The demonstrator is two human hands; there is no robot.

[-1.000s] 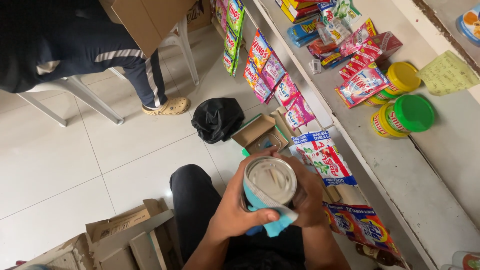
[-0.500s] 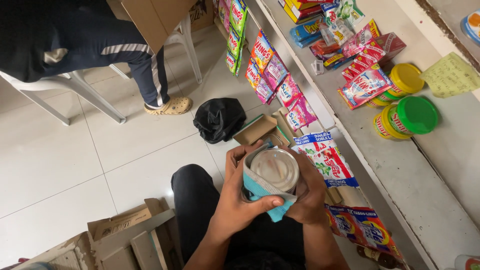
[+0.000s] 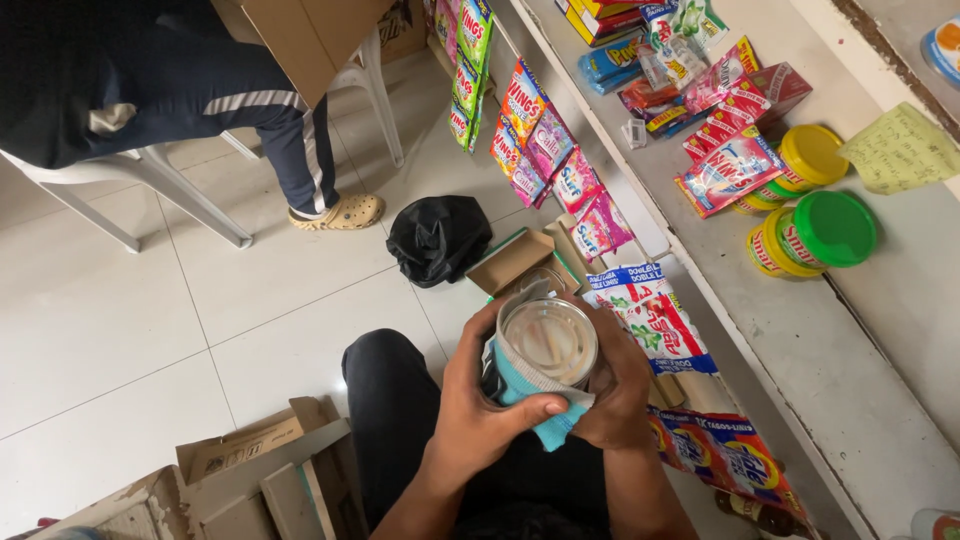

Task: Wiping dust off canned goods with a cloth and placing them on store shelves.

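I hold a clear glass jar (image 3: 550, 340) above my lap, its round end facing me. A teal cloth (image 3: 540, 405) is wrapped around the jar's side. My left hand (image 3: 480, 410) presses the cloth against the jar, thumb across the front. On the jar's far side, my right hand (image 3: 615, 385) grips it. My dark-trousered knee (image 3: 395, 390) is just below.
A counter (image 3: 800, 330) runs along the right with yellow tubs (image 3: 810, 235) with green lids, and sachet packs (image 3: 730, 170). Strips of sachets (image 3: 655, 315) hang from its edge. Open cardboard boxes (image 3: 515, 260), a black bag (image 3: 437, 238), torn cartons (image 3: 250, 480) and a seated person on a plastic chair (image 3: 150, 100) surround me.
The jar has shifted slightly lower and tilted in my hands, and the cloth now sits lower around its side. My view moved a little; the seated person stays put.
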